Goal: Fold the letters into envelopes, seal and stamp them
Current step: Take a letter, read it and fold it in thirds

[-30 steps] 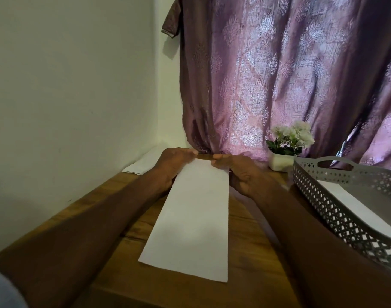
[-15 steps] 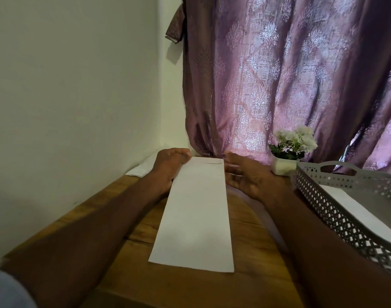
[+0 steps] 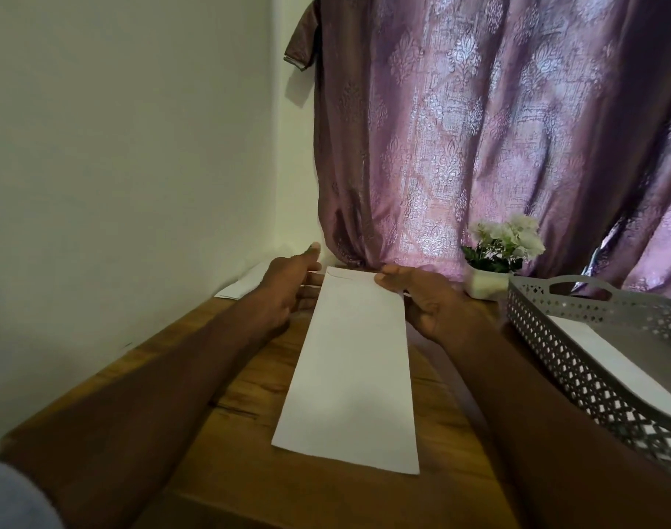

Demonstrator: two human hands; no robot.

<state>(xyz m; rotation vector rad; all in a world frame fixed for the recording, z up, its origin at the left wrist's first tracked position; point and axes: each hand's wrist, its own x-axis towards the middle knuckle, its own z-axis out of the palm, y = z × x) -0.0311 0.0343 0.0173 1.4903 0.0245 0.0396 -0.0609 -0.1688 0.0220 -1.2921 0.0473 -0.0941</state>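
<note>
A long white envelope point(image 3: 353, 372) lies lengthwise on the wooden table point(image 3: 250, 395), with a faint flap line at its far end. My left hand point(image 3: 288, 288) is at the far left corner. Its thumb is raised off the paper and its straight fingers touch the left edge. My right hand point(image 3: 429, 299) pinches the far right corner, thumb on top and fingers under the edge. That end looks slightly lifted.
More white paper point(image 3: 242, 288) lies by the wall at the far left. A grey perforated tray point(image 3: 555, 337) at the right holds a white sheet point(image 3: 612, 360). A small white pot of flowers point(image 3: 486, 284) stands in front of the purple curtain.
My left thumb has come off the envelope's far end and now points up. My right hand keeps its hold on the far right corner. The envelope has turned slightly.
</note>
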